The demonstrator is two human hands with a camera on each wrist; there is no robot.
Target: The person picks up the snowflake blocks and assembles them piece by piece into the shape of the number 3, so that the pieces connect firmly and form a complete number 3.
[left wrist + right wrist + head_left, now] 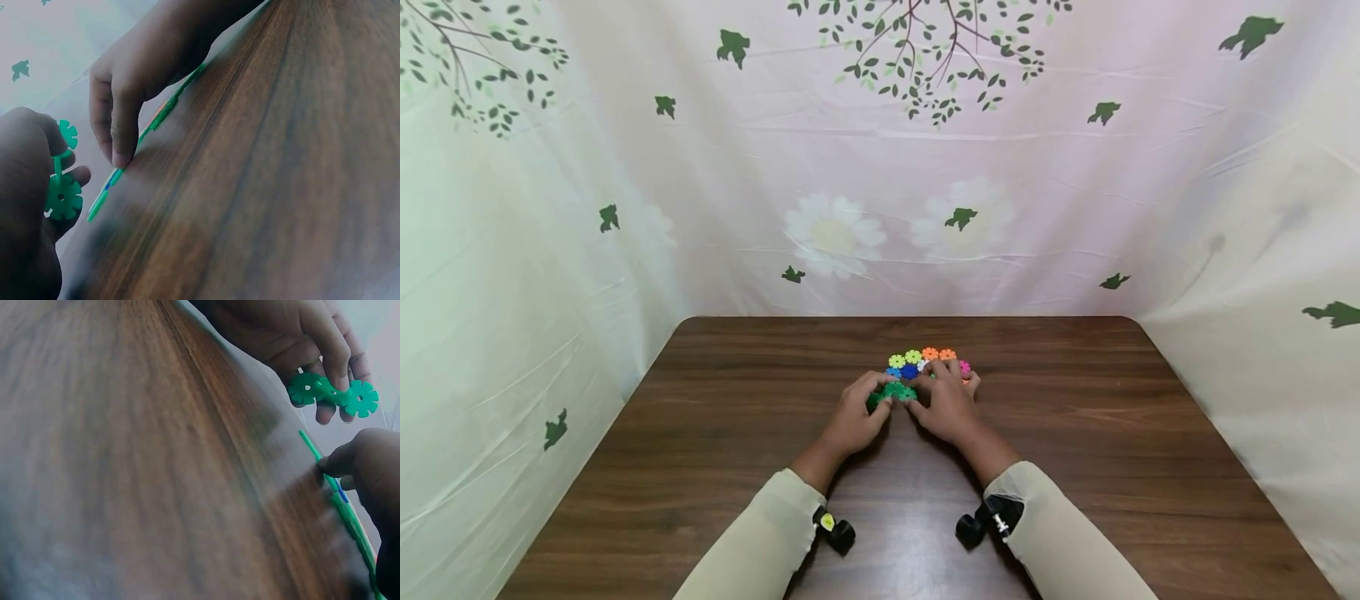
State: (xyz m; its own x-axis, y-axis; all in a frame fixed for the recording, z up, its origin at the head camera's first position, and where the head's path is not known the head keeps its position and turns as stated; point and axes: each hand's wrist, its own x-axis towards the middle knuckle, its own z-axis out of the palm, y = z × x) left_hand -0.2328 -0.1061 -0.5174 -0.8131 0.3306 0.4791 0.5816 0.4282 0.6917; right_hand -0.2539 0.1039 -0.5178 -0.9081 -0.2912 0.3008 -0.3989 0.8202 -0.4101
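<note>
My left hand [854, 415] holds several linked green notched flower discs [364, 399] between thumb and fingers, raised off the table in the wrist views. My right hand [950, 407] pinches the near edge of a flat sheet of joined flower discs [912, 357]. Yellow, orange, blue, white and pink discs show in that sheet from the head view. Seen edge-on from the left wrist, its green rim [164, 112] lies along the tabletop. The right hand covers part of the sheet.
The brown wooden table [715, 467] extends around both hands. Behind it and at both sides hangs a pale cloth [880, 158] printed with leaves, birds and flowers. Both forearms wear light sleeves [752, 533] with a dark camera mount [988, 521] at the wrist.
</note>
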